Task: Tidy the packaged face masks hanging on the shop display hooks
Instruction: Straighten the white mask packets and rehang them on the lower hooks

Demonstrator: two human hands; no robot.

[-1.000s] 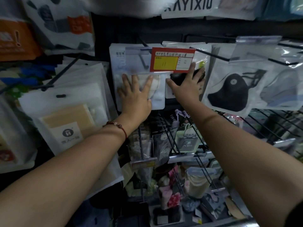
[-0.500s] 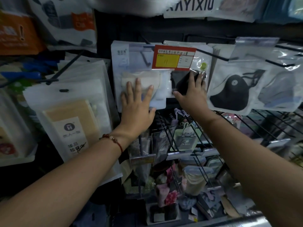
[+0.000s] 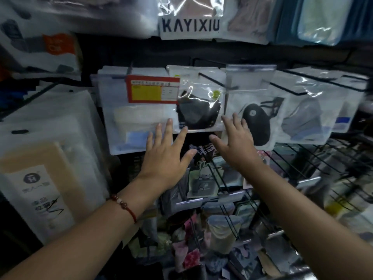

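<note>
Black wire display hooks (image 3: 214, 80) jut from the dark rack, carrying 4 packaged masks side by side: a white mask pack (image 3: 137, 120), a black one (image 3: 198, 114), a valved black one (image 3: 256, 122), a grey one (image 3: 304, 120).

A dark back panel (image 3: 125, 55) runs behind the shop display, dim between the hanging rows. From about 3 to 5 o'clock, black wire racks (image 3: 314, 158) jut outward, with clear plastic label strips (image 3: 212, 198) on the hook ends at 6 o'clock. Light glares off glossy plastic at 12 and 2 o'clock; lower shelves sit in shadow.
</note>
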